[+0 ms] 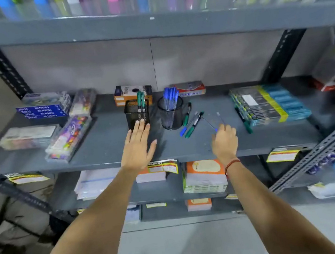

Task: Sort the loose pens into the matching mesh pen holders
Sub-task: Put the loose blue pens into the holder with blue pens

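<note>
On the grey shelf (105, 148), square holder (137, 115) keeps green pens (141, 101), round holder (171, 115) blue; right hand (224, 140) seemingly pinches pens.

Blurred thin pens (215, 123) at the right hand's (224, 140) hidden fingertips.

Even, soft indoor light, faint shadows, motion blur throughout, wide-angle bending at the edges.

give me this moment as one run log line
left hand: open, fingertips at square holder | right hand: gripping two clear pens | round holder: blue pens | loose pens: remain on shelf
</note>
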`<state>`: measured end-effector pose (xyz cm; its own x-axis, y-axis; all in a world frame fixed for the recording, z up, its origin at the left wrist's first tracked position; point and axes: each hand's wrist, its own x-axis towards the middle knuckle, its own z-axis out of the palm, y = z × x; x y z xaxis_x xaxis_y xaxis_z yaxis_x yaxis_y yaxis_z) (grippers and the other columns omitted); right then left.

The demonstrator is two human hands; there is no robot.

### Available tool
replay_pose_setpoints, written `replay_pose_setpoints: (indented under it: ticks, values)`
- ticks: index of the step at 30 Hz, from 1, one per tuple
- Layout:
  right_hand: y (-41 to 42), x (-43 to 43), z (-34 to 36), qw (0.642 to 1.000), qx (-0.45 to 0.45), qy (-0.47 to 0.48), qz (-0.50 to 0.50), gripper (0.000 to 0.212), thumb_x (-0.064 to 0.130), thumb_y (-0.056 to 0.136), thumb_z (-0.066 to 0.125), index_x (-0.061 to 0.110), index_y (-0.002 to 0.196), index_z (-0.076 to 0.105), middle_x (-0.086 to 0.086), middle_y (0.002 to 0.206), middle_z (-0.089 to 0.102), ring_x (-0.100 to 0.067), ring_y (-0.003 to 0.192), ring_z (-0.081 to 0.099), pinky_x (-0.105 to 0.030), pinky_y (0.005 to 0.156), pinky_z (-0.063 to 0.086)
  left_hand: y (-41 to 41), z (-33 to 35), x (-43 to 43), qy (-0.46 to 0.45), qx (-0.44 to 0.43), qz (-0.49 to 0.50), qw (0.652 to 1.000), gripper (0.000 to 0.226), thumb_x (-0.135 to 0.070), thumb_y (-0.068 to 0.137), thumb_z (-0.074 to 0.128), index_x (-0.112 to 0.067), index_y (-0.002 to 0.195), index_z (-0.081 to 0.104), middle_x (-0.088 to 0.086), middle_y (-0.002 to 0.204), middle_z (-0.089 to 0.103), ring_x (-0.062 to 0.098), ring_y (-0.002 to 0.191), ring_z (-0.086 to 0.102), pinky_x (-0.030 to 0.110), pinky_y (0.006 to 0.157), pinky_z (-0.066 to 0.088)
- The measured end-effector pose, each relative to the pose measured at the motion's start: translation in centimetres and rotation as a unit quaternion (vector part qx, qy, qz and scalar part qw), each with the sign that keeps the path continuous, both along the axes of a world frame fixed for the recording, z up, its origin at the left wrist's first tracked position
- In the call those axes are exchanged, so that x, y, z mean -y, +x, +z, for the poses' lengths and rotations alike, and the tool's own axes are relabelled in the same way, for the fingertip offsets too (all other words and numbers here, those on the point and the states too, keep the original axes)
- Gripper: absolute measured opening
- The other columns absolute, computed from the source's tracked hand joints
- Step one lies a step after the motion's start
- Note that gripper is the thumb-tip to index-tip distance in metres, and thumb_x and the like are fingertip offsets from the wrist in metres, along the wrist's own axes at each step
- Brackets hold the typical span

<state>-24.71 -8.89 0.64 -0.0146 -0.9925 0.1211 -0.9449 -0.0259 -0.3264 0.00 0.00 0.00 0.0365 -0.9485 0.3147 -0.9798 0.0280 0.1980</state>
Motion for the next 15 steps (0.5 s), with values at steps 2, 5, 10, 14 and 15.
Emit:
replay_pose_setpoints:
  ticks: [2, 5, 10, 14, 15]
  values:
    - [-0.4, 0.4, -0.2, 1.0, -0.011, 0.013, -0.02, 0.03, 0.005, 0.09, 0.049, -0.003, 0.119, 0.047, -0.025, 0.123, 0.053, -0.041, 0.118, 0.043, -0.049, 0.09, 0.045, 0.6, -0.9, 0.1, 0.035, -0.008, 0.005, 0.999, 0.069, -0.05, 0.093, 0.018, -0.002, 0.14, 0.037, 0.017, 0.149, 0.033, 0.028, 0.139, 0.023, 0.043, 0.111, 0.019]
    - [-0.7, 0.8, -0.8, 0.999, -0.024, 0.013, -0.027, 0.027, -0.002, 0.089, 0.048, -0.004, 0.116, 0.051, -0.025, 0.12, 0.056, -0.041, 0.116, 0.045, -0.048, 0.089, 0.045, 1.3, -2.6, 0.2, 0.079, -0.029, 0.015, 0.996, 0.078, -0.056, 0.088, 0.012, -0.004, 0.142, 0.034, 0.014, 0.151, 0.029, 0.024, 0.141, 0.019, 0.04, 0.113, 0.015]
    - [-0.9, 1.1, -0.5, 0.999, 0.035, -0.013, -0.029, 0.023, -0.007, 0.086, 0.048, -0.006, 0.107, 0.057, -0.027, 0.113, 0.057, -0.042, 0.111, 0.049, -0.048, 0.083, 0.048, 1.5, -4.0, 0.5, 0.103, -0.046, 0.016, 0.994, 0.084, -0.061, 0.084, 0.01, -0.006, 0.141, 0.036, 0.013, 0.149, 0.033, 0.023, 0.14, 0.022, 0.039, 0.113, 0.013]
    - [-0.3, 0.8, 2.2, 0.975, 0.185, -0.103, -0.065, 0.016, 0.002, 0.091, 0.046, -0.004, 0.099, 0.06, -0.029, 0.104, 0.058, -0.043, 0.094, 0.057, -0.039, 0.068, 0.043, 1.4, -4.4, 0.6, 0.086, -0.034, 0.029, 0.995, 0.077, -0.057, 0.087, 0.013, -0.007, 0.14, 0.039, 0.011, 0.147, 0.038, 0.023, 0.138, 0.028, 0.039, 0.112, 0.017]
    - [0.1, 1.0, 3.3, 0.966, 0.205, -0.141, -0.066, 0.016, 0.004, 0.092, 0.047, -0.004, 0.099, 0.06, -0.029, 0.103, 0.058, -0.042, 0.092, 0.057, -0.035, 0.067, 0.038, 1.3, -4.5, 0.5, 0.083, -0.029, 0.03, 0.996, 0.075, -0.056, 0.088, 0.014, -0.007, 0.14, 0.04, 0.011, 0.147, 0.038, 0.023, 0.138, 0.029, 0.039, 0.112, 0.017]
